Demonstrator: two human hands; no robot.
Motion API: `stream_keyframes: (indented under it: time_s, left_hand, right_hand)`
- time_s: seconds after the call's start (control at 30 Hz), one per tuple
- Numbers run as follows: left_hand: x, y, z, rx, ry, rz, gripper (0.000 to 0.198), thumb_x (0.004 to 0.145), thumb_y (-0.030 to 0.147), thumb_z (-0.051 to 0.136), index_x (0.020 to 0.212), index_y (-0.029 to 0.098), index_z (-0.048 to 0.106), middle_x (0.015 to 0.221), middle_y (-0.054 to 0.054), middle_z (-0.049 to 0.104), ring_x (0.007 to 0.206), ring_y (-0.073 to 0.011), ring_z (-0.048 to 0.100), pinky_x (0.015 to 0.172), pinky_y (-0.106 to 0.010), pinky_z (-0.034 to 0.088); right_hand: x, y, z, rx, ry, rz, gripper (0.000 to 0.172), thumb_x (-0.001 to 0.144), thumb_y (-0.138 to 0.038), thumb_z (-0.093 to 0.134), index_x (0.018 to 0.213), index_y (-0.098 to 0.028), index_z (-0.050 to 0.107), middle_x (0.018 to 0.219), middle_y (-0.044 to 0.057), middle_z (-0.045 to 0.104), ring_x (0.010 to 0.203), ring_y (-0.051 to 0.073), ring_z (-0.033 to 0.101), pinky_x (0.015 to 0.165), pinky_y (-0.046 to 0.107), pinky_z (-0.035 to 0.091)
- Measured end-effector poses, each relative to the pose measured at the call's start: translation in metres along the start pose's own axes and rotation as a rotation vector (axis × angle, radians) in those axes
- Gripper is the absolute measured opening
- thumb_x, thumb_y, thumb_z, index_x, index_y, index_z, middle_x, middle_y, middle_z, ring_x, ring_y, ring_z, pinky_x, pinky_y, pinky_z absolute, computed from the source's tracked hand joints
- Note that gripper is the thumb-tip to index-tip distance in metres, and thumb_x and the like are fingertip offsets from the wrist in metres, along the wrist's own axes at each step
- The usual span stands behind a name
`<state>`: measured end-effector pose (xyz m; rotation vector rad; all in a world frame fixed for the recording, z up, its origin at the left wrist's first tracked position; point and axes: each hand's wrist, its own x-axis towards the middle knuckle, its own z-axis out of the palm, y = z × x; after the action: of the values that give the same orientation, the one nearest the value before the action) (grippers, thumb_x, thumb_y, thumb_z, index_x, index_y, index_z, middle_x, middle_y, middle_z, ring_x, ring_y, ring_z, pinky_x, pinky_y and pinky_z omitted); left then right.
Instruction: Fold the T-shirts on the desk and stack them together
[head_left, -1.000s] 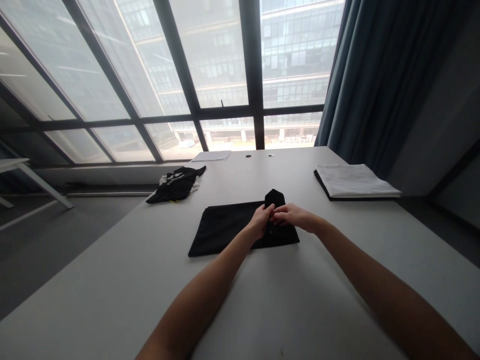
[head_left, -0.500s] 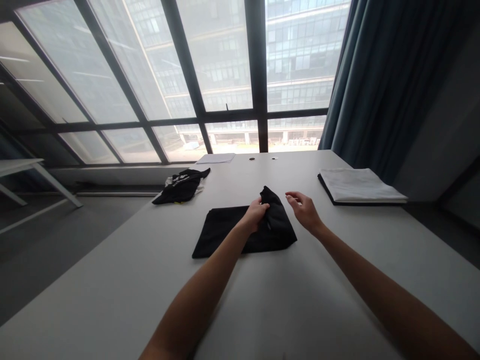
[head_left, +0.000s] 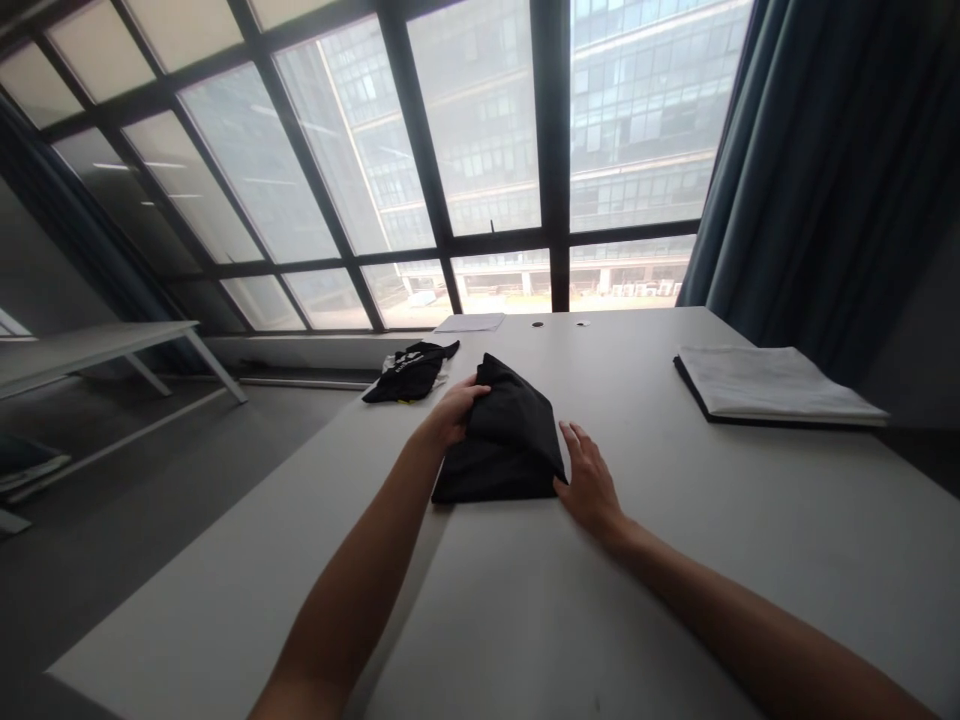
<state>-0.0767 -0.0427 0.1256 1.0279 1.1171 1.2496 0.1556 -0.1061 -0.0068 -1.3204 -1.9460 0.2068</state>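
Note:
A folded piece of black cloth [head_left: 510,430] lies on the white table [head_left: 480,600] in front of me, its upper layer lifted and slanting. My left hand [head_left: 456,408] grips the raised layer at its left upper edge, thumb on top. Against the cloth's right edge rests my right hand [head_left: 589,480], fingers stretched out, the thumb touching the near right corner. Whether the black cloth is a garment I cannot tell.
Behind to the left lies a crumpled black and white cloth [head_left: 412,372]. A folded white cloth on a black one [head_left: 780,385] sits at the right. White sheets [head_left: 470,323] lie at the far edge. Another table [head_left: 97,350] stands left.
My left hand has drawn the cloth's upper layer over to the left. My right hand has come down to the cloth's right edge. The view has turned left.

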Motion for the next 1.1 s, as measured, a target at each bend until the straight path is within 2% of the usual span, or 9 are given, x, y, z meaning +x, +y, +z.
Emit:
stream_keyframes:
  time_s: [0.17,0.33,0.43,0.6,0.83,0.97,1.03,1.1]
  left_hand:
    - [-0.012,-0.026,-0.053,0.001,0.034,-0.104,0.039,0.078,0.006,0.066,0.116,0.016,0.067,0.087,-0.008,0.075,0.071,-0.0199,0.072,0.064,-0.028,0.059]
    - [-0.023,-0.063,-0.080,-0.021,0.033,-0.187,0.045,0.075,0.003,0.063,0.119,0.014,0.064,0.089,-0.009,0.075,0.070,-0.0187,0.072,0.063,-0.026,0.058]
    - [-0.024,-0.074,-0.087,-0.059,0.016,-0.183,0.047,0.074,0.003,0.065,0.120,0.014,0.065,0.093,-0.009,0.075,0.075,-0.0191,0.073,0.067,-0.026,0.059]
    - [-0.018,-0.075,-0.092,-0.072,0.018,-0.196,0.047,0.078,0.004,0.062,0.123,0.015,0.064,0.093,-0.009,0.075,0.071,-0.0177,0.071,0.065,-0.025,0.058]
    - [-0.016,-0.076,-0.093,-0.017,0.031,-0.192,0.043,0.078,0.005,0.067,0.120,0.014,0.066,0.089,-0.009,0.074,0.068,-0.0173,0.070,0.059,-0.023,0.056]
    - [-0.015,-0.074,-0.097,0.013,0.005,-0.193,0.052,0.079,0.008,0.069,0.130,0.015,0.061,0.088,-0.008,0.073,0.069,-0.0172,0.069,0.060,-0.024,0.055]
    - [-0.012,-0.071,-0.100,0.068,0.050,-0.185,0.062,0.081,0.009,0.068,0.141,0.015,0.053,0.089,-0.008,0.071,0.066,-0.0149,0.067,0.058,-0.022,0.053]
    - [-0.007,-0.068,-0.100,0.152,0.186,-0.129,0.072,0.082,0.010,0.067,0.150,0.014,0.043,0.099,-0.009,0.070,0.068,-0.0138,0.066,0.060,-0.021,0.052]
  right_hand:
    - [-0.005,-0.003,0.001,-0.050,-0.129,-0.059,0.076,0.080,-0.015,0.061,0.152,-0.022,0.040,0.156,0.014,0.040,0.141,0.032,0.041,0.114,0.048,0.040]
    - [-0.004,-0.002,-0.001,-0.094,-0.196,-0.142,0.077,0.076,-0.005,0.058,0.151,-0.016,0.045,0.156,0.015,0.043,0.142,0.030,0.040,0.117,0.046,0.036]
    - [-0.002,0.000,-0.003,-0.117,-0.237,-0.217,0.076,0.076,-0.003,0.056,0.150,-0.017,0.048,0.157,0.014,0.042,0.144,0.030,0.038,0.119,0.047,0.034]
    - [-0.001,0.003,-0.008,-0.128,-0.288,-0.335,0.070,0.080,-0.004,0.051,0.148,-0.018,0.051,0.160,0.011,0.040,0.147,0.027,0.035,0.121,0.048,0.030]
    - [-0.001,0.009,-0.005,-0.143,-0.316,-0.390,0.068,0.084,-0.006,0.049,0.151,-0.020,0.048,0.162,0.011,0.036,0.150,0.028,0.031,0.122,0.050,0.029]
    - [0.000,0.005,-0.008,-0.171,-0.327,-0.408,0.066,0.086,-0.006,0.049,0.150,-0.019,0.049,0.162,0.010,0.036,0.150,0.028,0.031,0.122,0.050,0.029]
    - [0.001,0.000,-0.011,-0.192,-0.347,-0.418,0.064,0.088,-0.006,0.048,0.150,-0.018,0.049,0.162,0.011,0.037,0.151,0.028,0.030,0.122,0.050,0.029]
    - [0.002,-0.003,-0.014,-0.208,-0.367,-0.419,0.062,0.089,-0.007,0.047,0.151,-0.018,0.049,0.161,0.012,0.037,0.151,0.028,0.029,0.122,0.050,0.029]
